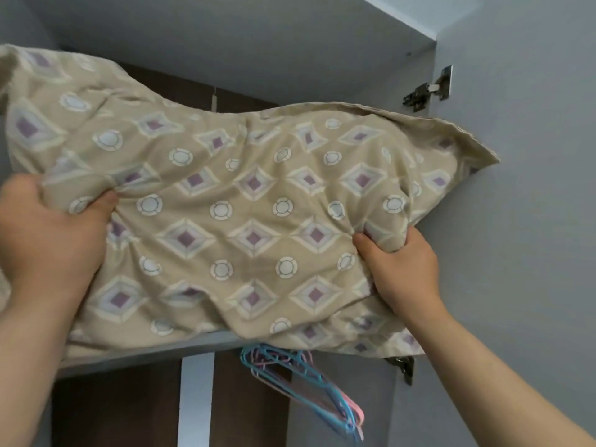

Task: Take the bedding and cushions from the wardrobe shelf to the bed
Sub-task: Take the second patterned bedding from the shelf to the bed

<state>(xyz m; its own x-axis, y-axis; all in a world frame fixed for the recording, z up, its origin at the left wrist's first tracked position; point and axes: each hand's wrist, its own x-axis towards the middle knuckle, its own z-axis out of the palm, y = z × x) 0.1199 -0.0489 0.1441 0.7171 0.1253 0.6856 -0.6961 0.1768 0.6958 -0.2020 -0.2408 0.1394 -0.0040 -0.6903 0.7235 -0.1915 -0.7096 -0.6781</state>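
A large beige pillow (238,201) with purple diamonds and pale circles fills the upper wardrobe shelf (145,353) and hangs over its front edge. My left hand (51,240) grips a bunch of its fabric on the left side. On the right, my right hand (400,266) is closed on a fold of the same pillow. Both arms reach up from below. The pillow's far right corner touches the wardrobe's grey side wall. The bed is out of view.
Blue and pink plastic hangers (306,382) dangle below the shelf at the centre. The open grey wardrobe door (522,221) stands on the right with metal hinges (425,91). Dark brown back panels show behind and under the shelf.
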